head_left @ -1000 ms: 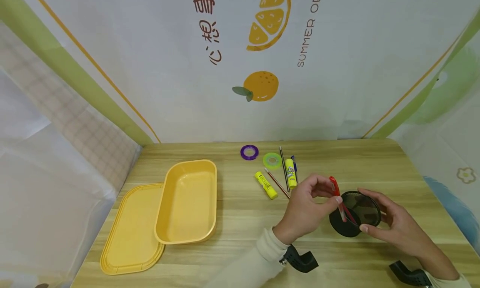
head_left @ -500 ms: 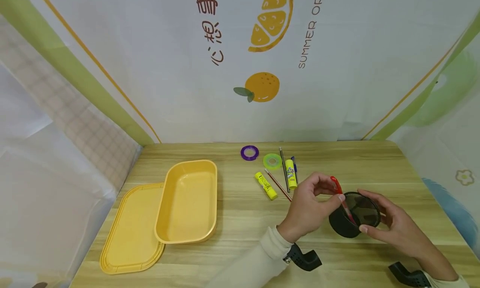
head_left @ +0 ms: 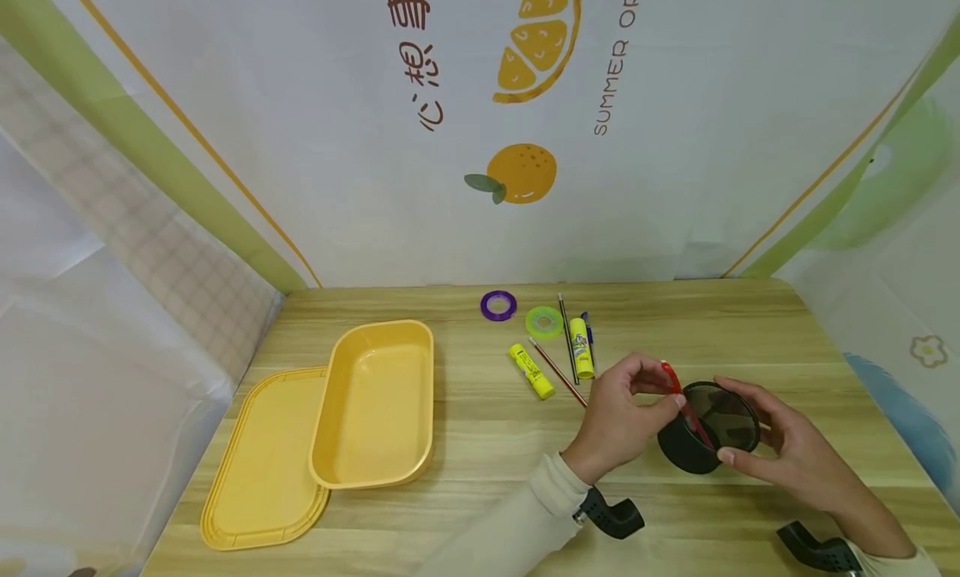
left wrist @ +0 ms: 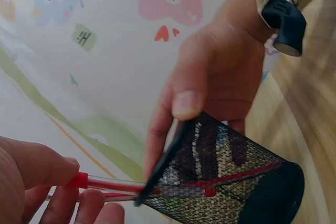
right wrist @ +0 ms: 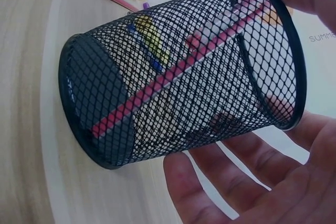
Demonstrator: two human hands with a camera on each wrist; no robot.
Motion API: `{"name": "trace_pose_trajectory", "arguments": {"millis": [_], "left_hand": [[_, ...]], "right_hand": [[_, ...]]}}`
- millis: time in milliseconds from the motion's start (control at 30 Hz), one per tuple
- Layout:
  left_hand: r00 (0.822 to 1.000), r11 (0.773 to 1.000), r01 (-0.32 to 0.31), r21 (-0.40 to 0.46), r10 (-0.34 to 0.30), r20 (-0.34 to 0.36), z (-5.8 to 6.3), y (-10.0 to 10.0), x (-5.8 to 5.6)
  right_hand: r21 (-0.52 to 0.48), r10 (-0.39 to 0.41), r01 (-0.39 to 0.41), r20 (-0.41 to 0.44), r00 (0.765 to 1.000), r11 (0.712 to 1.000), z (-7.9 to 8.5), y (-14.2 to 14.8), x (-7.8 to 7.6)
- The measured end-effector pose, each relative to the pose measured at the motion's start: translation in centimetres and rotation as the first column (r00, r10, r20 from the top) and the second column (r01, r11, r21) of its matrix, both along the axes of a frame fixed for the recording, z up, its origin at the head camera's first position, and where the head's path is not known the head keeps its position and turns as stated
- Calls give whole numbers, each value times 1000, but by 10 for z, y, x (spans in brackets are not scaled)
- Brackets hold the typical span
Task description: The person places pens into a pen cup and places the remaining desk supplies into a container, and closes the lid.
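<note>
My left hand [head_left: 626,412] pinches a red pen [left wrist: 121,184] near its red end; the pen's other end is inside a black mesh pen holder [head_left: 684,450]. Beside the pen, a slim red pencil [right wrist: 152,85] lies slanted through the holder and reaches its base. Its outer end passes close to my left fingers, and whether they also hold it I cannot tell. My right hand [head_left: 795,456] grips the holder near its rim, thumb on one side and fingers on the other. The holder is tilted, its mouth toward my right hand.
Left of my hands lie two yellow glue sticks [head_left: 532,372], a dark pencil [head_left: 567,335], a reddish pencil [head_left: 557,368] and a blue pen [head_left: 588,331]. Behind are purple [head_left: 498,306] and green [head_left: 543,322] tape rolls. A yellow box [head_left: 378,418] overlaps its lid [head_left: 258,469] farther left.
The red pen has swung closer alongside the red pencil and its outer end has dropped slightly. My left hand has shifted a little right. My right hand and the pen holder have hardly moved.
</note>
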State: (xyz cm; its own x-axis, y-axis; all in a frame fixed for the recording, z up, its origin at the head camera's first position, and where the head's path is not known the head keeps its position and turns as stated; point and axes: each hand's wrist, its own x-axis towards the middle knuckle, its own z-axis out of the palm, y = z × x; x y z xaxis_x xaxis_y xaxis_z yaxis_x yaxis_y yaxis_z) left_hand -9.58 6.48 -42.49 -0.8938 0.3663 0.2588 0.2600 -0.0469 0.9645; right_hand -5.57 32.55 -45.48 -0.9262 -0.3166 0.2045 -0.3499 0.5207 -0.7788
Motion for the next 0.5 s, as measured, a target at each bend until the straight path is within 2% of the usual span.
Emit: {"name": "trace_pose_trajectory", "arguments": {"millis": [200,500], "left_hand": [[999,1000,6,-19,-5,52,-7,3,-1],[998,999,1,-44,2,69,-15,7,-3]], "right_hand": [[-2,6,-6,-12,1000,1000,1,0,0],[-3,-4,4,-9,1000,1000,2,-1,0]]}}
